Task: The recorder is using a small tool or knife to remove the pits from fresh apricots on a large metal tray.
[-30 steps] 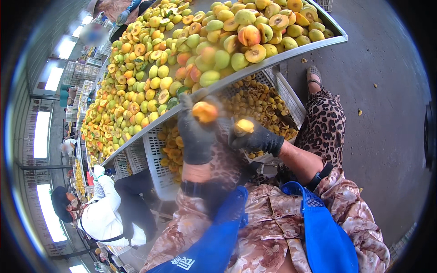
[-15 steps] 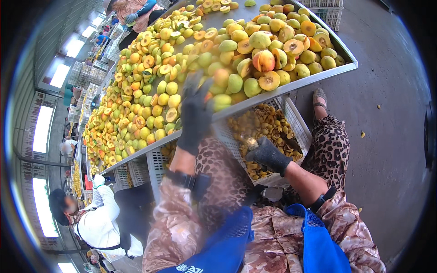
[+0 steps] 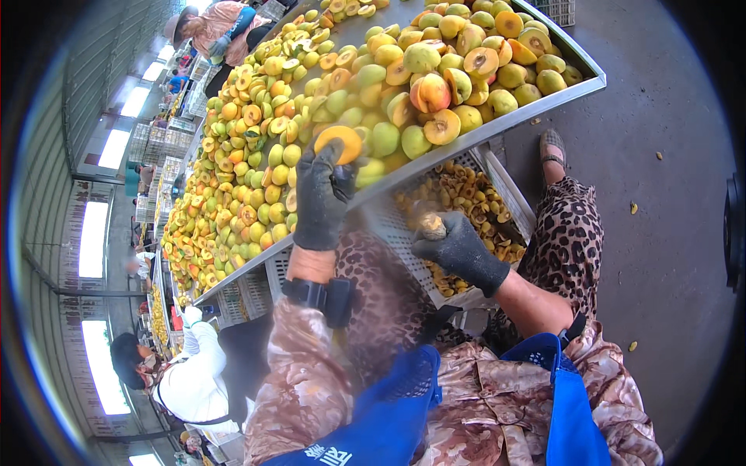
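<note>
My left hand, in a dark grey glove, holds up a peach half at the near edge of the sorting table. The half's orange cut face shows. In my gloved right hand, closed above a crate, is a small tool with a pale, rounded end; its exact kind is blurred. Whole and halved yellow-green peaches are heaped on the metal-rimmed table. Below the rim, a white plastic crate contains cut peach pieces.
A co-worker in white stands to the left along the table. Another person in a hat works across it. Stacked crates stand in the left background. My leg in leopard-print cloth is beside the crate.
My left hand, blurred against the fruit before, now shows a peach half in its fingers. The right hand has stayed nearly in place with its tool. The whole view has shifted slightly.
</note>
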